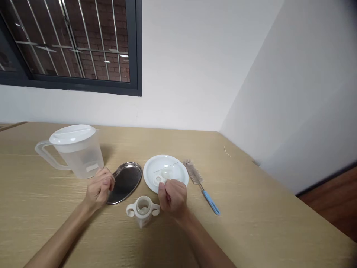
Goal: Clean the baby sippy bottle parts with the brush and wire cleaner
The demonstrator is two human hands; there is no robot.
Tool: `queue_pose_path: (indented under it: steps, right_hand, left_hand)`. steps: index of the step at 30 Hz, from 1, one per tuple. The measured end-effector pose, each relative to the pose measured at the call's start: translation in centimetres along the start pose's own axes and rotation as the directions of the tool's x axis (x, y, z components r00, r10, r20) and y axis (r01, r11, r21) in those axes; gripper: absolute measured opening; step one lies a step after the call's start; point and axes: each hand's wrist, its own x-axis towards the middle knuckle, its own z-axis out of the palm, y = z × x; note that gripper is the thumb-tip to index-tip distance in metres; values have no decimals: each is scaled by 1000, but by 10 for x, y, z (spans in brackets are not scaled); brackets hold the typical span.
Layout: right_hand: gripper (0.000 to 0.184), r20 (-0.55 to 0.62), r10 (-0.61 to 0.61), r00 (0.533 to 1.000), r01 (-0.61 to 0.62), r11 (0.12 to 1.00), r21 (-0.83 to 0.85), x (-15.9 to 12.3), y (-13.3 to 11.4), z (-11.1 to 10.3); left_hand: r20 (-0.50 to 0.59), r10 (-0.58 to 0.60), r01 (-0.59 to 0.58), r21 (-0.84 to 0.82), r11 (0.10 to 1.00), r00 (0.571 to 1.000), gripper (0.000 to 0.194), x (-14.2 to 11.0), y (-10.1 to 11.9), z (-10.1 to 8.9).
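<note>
My left hand (99, 186) is curled into a loose fist beside the oval metal tray (126, 180), near its left edge. Nothing shows between its fingers. My right hand (173, 195) is also closed, at the front edge of a white plate (150, 165), with no object sticking out of it. On the plate are a white ring-shaped piece (158, 179), a clear nipple-like piece (167, 172) and a thin straight stick or wire (167, 166). Between my hands stands a two-handled white baby bottle (141, 219), its top uncovered.
A translucent lidded pitcher (83, 156) stands at the left, behind my left hand. A bottle brush (208, 199) with a blue handle lies right of the plate. A short pale strip (227, 151) lies farther back on the wooden table (264, 208). White walls border the table behind and right.
</note>
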Motion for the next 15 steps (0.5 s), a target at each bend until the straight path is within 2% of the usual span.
queue_pose_path:
  steps: [2, 4, 6, 8, 11, 15]
  right_hand:
    - [45, -16, 27, 1000, -28, 998, -48, 5, 12, -12]
    - [47, -88, 122, 989, -132, 983, -125, 11, 28, -29]
    - [44, -182, 253, 950, -288, 936, -202, 18, 46, -45]
    - [44, -225, 369, 902, -420, 871, -256, 23, 61, -57]
    - [45, -147, 511, 847, -527, 773, -352, 28, 78, -66]
    - [39, 18, 667, 745, -571, 651, -500, 29, 95, -76]
  left_hand:
    - [72, 77, -78, 7, 997, 994, 43, -1, -1, 1]
    - [116, 119, -121, 10, 993, 986, 37, -3, -1, 2]
    - [159, 127, -132, 18, 991, 979, 32, -4, 2, 3]
    - [201, 139, -145, 18, 989, 970, 27, -5, 6, 5]
    - [237, 154, -159, 2, 987, 959, 22, -5, 11, 8]
    - [260, 153, -157, -5, 988, 953, 22, -7, 12, 13]
